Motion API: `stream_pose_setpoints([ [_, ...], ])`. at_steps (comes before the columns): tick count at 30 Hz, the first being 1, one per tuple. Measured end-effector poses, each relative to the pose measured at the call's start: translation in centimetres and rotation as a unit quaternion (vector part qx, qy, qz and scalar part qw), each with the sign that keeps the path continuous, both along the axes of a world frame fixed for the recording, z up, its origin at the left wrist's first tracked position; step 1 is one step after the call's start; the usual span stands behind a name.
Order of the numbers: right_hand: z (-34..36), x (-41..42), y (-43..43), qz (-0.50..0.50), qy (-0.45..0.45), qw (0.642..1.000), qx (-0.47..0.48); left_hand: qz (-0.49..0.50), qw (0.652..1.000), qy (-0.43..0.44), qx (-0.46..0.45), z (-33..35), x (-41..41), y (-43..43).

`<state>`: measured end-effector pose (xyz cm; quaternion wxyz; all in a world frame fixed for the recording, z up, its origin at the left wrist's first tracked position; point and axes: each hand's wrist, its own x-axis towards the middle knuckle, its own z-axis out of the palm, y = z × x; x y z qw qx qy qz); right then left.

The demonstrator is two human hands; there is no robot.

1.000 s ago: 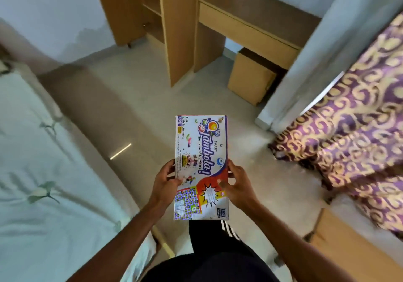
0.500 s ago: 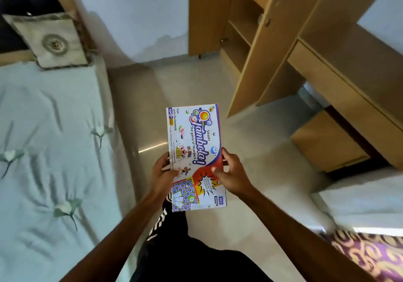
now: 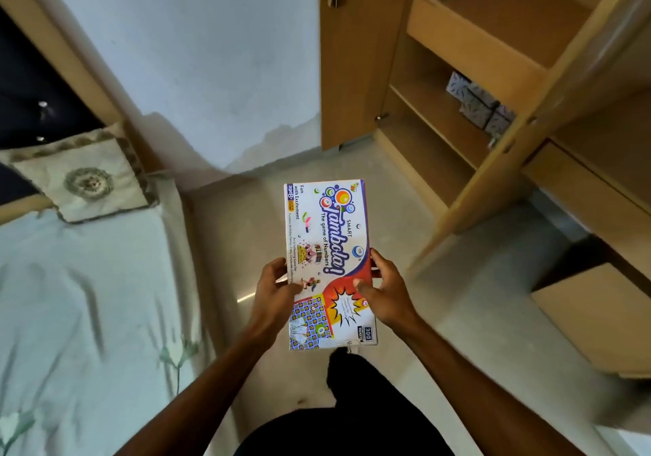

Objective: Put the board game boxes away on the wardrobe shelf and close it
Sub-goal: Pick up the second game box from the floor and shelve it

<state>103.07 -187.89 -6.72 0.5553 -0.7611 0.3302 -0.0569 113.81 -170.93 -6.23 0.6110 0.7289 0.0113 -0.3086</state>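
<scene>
— Both holding it?
— Yes: left grip (image 3: 273,291) and right grip (image 3: 385,293) clasp the flat, rectangular cardboard Tambola box (image 3: 327,240) by its long edges, in front of the open wooden wardrobe (image 3: 468,47).

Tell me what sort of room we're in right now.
Most likely a bedroom: a bed with a pale sheet and an embroidered cushion lies on the left, and an open wooden wardrobe with shelves stands on the right, by a plain wall.
</scene>
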Motion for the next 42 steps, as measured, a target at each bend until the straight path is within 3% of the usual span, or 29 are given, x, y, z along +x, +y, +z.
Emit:
stream_pose_setpoints([
  [5, -2.3, 12.2, -9.3, -0.032, 0.001, 0.999, 0.017, -0.026, 1.0, -0.011, 0.009, -1.2, 13.0, -9.3],
  [14, -0.5, 30.0, -24.9, -0.028, 0.003, 0.999, 0.03, -0.037, 0.999, -0.01, 0.023, 0.7, 30.2, -25.1],
  [23, -0.3, 45.2, -44.5, -0.143, -0.045, 0.987, 0.05, -0.108, 0.994, -0.033, -0.001, 0.6, 47.9, -47.4],
  [33, 3.7, 55.2, -67.1, -0.281, -0.094, 0.954, 0.052, -0.258, 0.964, -0.049, -0.025, 3.9, 61.7, -74.8],
  [38, 5.4, 59.1, -79.1, -0.304, -0.128, 0.943, 0.052, -0.278, 0.956, -0.079, -0.047, 6.4, 65.8, -88.0],
  [42, 6.2, 62.4, -87.9, -0.311, -0.154, 0.93, 0.119, -0.283, 0.955, -0.074, -0.052, 7.8, 69.1, -98.1],
])
